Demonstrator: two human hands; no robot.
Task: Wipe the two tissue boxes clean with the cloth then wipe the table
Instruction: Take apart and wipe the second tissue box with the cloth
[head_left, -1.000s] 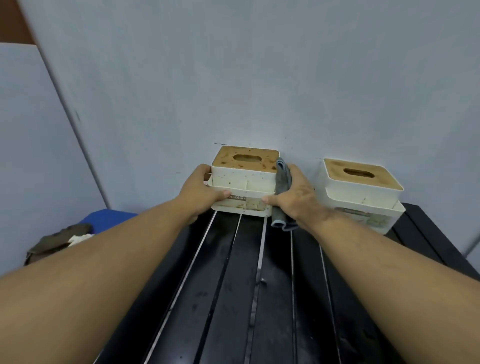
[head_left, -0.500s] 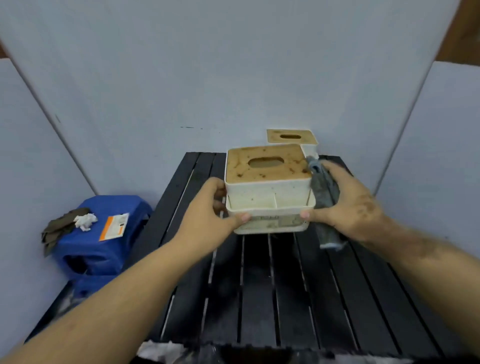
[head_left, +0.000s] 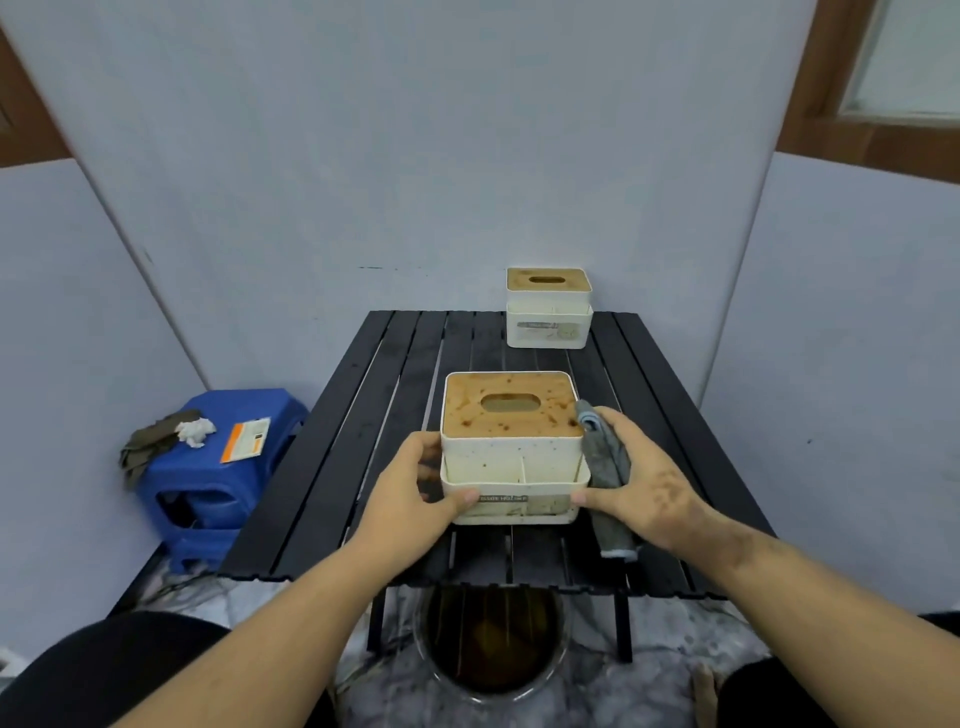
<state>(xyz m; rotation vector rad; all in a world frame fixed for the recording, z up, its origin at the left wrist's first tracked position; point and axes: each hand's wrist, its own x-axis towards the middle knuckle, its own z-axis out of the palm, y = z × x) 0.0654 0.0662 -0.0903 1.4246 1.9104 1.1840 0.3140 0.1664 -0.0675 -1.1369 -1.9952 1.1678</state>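
A cream tissue box (head_left: 511, 457) with a stained brown lid sits near the front of the black slatted table (head_left: 363, 415). My left hand (head_left: 410, 499) grips its left side. My right hand (head_left: 644, 483) presses a grey cloth (head_left: 605, 462) against the box's right side, and the cloth's end hangs down onto the table. A second cream tissue box (head_left: 549, 309) with a brown lid stands at the table's far edge, against the wall.
A blue plastic stool (head_left: 218, 467) stands left of the table with a dark rag, crumpled tissue and an orange card on it. A round bin (head_left: 493, 644) with dark liquid sits under the table's front edge. Grey panels enclose three sides.
Both hands have drawn the near tissue box back from beside the far box toward the table's front edge. The cloth stays under my right hand.
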